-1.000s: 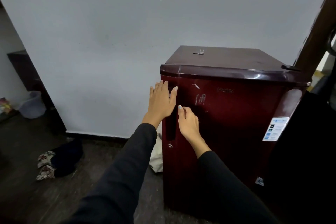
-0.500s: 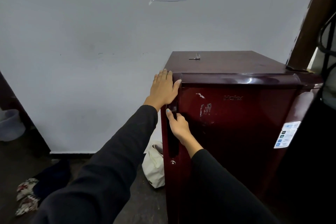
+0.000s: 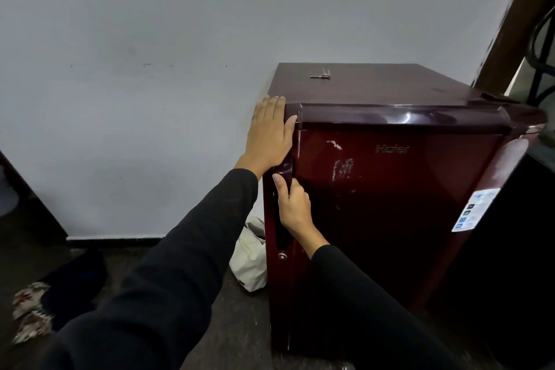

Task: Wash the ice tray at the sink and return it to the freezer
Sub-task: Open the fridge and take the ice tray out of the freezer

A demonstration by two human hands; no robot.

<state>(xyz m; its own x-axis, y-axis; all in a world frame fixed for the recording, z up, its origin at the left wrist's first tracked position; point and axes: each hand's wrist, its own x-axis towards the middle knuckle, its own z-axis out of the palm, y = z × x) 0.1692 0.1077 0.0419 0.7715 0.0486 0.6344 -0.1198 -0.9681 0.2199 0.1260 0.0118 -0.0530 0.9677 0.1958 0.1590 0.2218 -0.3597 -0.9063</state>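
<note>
A small dark red fridge (image 3: 399, 189) stands against the white wall with its door shut. My left hand (image 3: 270, 132) lies flat, fingers together, on the fridge's upper left side near the top corner. My right hand (image 3: 292, 204) is curled into the recessed door handle (image 3: 283, 219) on the door's left edge, thumb on the front. The ice tray is not in view.
A small key (image 3: 319, 75) lies on the fridge top. A white bag (image 3: 250, 255) sits on the floor left of the fridge. Dark clothes and a patterned cloth (image 3: 30, 312) lie at the lower left. A brown door frame (image 3: 516, 15) rises at the right.
My left hand slid from the door's front edge to the fridge's side near the top. My right hand moved left into the handle recess and closed on it. The view drew closer.
</note>
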